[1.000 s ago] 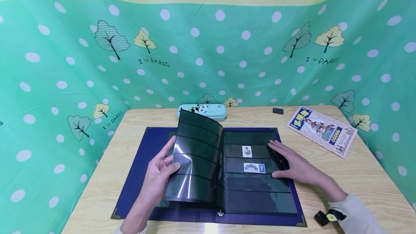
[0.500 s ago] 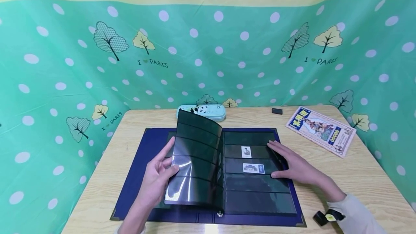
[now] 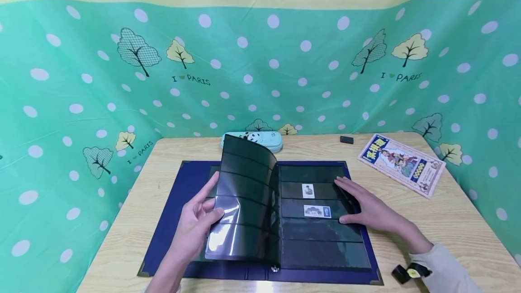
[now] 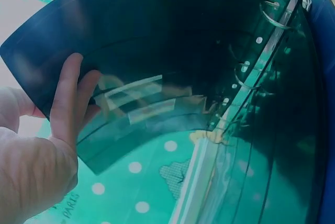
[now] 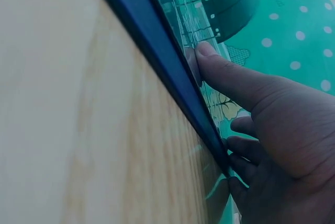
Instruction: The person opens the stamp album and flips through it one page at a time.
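A stamp album (image 3: 168, 225) with a dark blue cover lies spread on the table. My left hand (image 3: 197, 220) pinches the outer edge of a glossy black page (image 3: 244, 193), thumb in front and fingers behind. That page stands raised and bowed, and the left wrist view shows metal rings (image 4: 272, 17) through its punched edge. On the flat right-hand page (image 3: 321, 254) sit a small stamp (image 3: 308, 191) and a wider stamp (image 3: 317, 211) in the strips. Spread over this page's right edge, my right hand (image 3: 372, 207) rests with thumb and fingertips touching it.
Behind the album is a light blue panda pencil case (image 3: 273, 139), partly hidden by the raised page. A small black block (image 3: 347, 139) lies at the back. An illustrated booklet (image 3: 403, 164) lies at right. A polka-dot cloth (image 3: 260, 67) hangs behind the wooden table (image 3: 122, 238).
Both hands keep their places. The raised page shifts very slightly and the light glare on it changes shape. The head view tilts a little.
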A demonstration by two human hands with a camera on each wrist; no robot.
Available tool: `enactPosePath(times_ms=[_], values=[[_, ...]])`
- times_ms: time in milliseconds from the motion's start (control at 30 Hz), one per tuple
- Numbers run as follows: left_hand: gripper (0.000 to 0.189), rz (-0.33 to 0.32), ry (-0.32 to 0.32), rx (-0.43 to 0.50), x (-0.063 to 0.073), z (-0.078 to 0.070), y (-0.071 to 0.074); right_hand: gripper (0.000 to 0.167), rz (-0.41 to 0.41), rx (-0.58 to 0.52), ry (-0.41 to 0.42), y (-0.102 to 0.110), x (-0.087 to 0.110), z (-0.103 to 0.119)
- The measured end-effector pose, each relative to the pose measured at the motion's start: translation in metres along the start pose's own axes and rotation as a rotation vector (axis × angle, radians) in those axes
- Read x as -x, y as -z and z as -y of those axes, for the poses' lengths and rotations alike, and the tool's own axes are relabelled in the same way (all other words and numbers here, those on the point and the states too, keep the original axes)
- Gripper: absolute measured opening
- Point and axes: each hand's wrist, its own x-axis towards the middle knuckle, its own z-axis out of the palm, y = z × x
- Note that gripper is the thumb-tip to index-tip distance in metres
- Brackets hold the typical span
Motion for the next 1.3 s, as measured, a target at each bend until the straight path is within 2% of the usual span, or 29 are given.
enactPosePath(times_ms=[100,200,400,467,733,967,1100,1300], values=[[0.083,-0.01,-0.001,-0.032,0.001,-0.003,0.0,0.103,-0.003,-0.005,-0.001,0.001,0.0,0.001],[0.082,-0.031,0.006,-0.019,0.0,-0.007,0.002,0.103,-0.002,-0.006,0.003,0.003,0.001,0.002],[0.079,-0.043,0.012,-0.027,-0.002,-0.011,0.013,0.103,0.001,-0.007,0.003,0.004,0.001,0.003],[0.079,-0.027,0.02,-0.036,-0.002,-0.01,0.018,0.103,0.0,-0.007,0.001,0.004,0.002,0.003],[0.079,0.019,0.062,0.029,0.001,-0.006,0.041,0.103,-0.002,-0.014,0.003,0.003,0.002,0.003],[0.079,-0.012,0.082,0.014,0.007,-0.001,0.052,0.103,0.001,-0.021,0.0,0.003,0.002,0.005],[0.079,-0.036,0.1,-0.036,0.008,0.001,0.058,0.103,-0.001,-0.02,0.001,0.003,0.002,0.005],[0.078,-0.054,0.173,-0.066,0.009,0.007,0.069,0.103,0.001,-0.018,0.003,0.002,0.002,0.004]])
